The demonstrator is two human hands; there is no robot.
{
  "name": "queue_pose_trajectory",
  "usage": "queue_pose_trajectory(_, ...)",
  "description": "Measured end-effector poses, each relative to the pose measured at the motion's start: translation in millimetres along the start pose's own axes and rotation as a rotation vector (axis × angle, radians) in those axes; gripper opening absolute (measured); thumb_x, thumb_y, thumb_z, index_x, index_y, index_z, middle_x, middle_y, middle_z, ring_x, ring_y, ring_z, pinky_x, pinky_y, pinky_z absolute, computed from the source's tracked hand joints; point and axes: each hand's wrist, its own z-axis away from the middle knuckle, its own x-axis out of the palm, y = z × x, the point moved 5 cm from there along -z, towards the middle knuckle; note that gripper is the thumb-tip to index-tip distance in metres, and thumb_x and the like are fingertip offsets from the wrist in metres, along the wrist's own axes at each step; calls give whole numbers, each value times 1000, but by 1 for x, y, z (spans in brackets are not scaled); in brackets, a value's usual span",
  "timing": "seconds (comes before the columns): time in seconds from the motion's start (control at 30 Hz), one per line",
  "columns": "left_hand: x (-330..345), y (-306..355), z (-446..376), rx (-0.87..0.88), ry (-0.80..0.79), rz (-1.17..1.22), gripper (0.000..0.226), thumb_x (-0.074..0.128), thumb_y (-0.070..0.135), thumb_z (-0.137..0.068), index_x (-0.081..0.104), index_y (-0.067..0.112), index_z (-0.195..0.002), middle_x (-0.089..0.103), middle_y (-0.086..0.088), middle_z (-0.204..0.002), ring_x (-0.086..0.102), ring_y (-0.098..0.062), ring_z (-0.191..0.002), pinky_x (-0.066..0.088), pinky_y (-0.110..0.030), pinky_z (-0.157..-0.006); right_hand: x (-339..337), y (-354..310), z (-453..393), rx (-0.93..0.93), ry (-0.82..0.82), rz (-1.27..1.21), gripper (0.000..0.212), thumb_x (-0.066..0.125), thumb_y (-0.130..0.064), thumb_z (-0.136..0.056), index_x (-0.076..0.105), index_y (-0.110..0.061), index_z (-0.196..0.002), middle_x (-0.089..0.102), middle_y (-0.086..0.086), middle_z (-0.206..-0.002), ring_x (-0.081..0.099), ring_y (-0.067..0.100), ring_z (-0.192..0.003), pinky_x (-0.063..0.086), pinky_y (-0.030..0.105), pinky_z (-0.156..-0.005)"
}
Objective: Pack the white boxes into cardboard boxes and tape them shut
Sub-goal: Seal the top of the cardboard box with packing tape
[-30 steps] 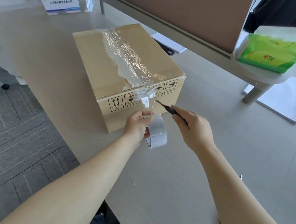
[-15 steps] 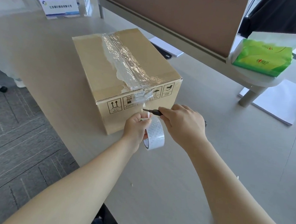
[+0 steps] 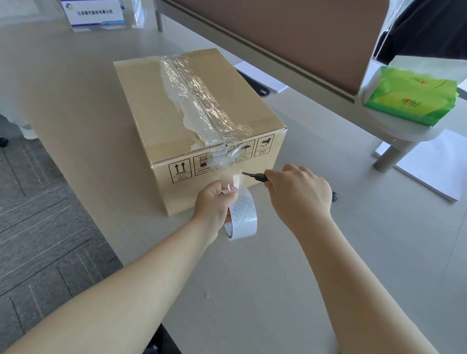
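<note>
Office setting: beige laminate table [image 3: 287,282], grey carpet tiles at left, a brown desk divider behind.

Far left, rear: printed name cards [image 3: 93,10] standing upright, well apart from the work.

Centre-left: cardboard box [image 3: 197,122], flaps closed, resting on the table. A wrinkled strip of clear tape [image 3: 194,99] runs along the top seam and over the near edge onto the front face with its handling symbols. Judged stiff-walled and moderately heavy if packed; best held by the bottom edges or opposite sides, not by the tape.

Centre: left hand [image 3: 213,206], fingers curled round a roll of clear tape [image 3: 242,219], thumb and forefinger pinching the free length stretched up to the box front. Roll judged light, film thin, slippery and prone to self-sticking; keep it taut.

Centre-right: right hand [image 3: 299,190], fingers clamped on a dark-handled cutter [image 3: 255,175], its tip just beside the taut tape. Judged step: severing the strip from the roll.

Right, rear: green tissue pack [image 3: 411,95] on a raised shelf; white paper sheets [image 3: 438,168] below.
</note>
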Motion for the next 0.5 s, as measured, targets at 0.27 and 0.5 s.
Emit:
queue_pose_trajectory(0.27, -7, -5, 0, 33, -71, -104, 26, 53, 3, -91, 57, 22, -73, 51, -3, -78, 49, -16, -63, 42, -23, -55, 57, 41, 24, 401, -245, -411, 30, 37, -12, -95, 47, -7, -67, 41, 7, -76, 39, 26, -65, 28, 28, -51)
queue_pose_trajectory(0.5, 0, -10, 7, 45, -209, -166, 25, 52, 2, -91, 58, 22, -76, 52, 1, -74, 46, -12, -60, 39, -11, -42, 123, 47, 57, 655, -404, -707, 28, 47, -12, -93, 44, -5, -66, 42, 4, -57, 44, 26, -67, 28, 26, -49)
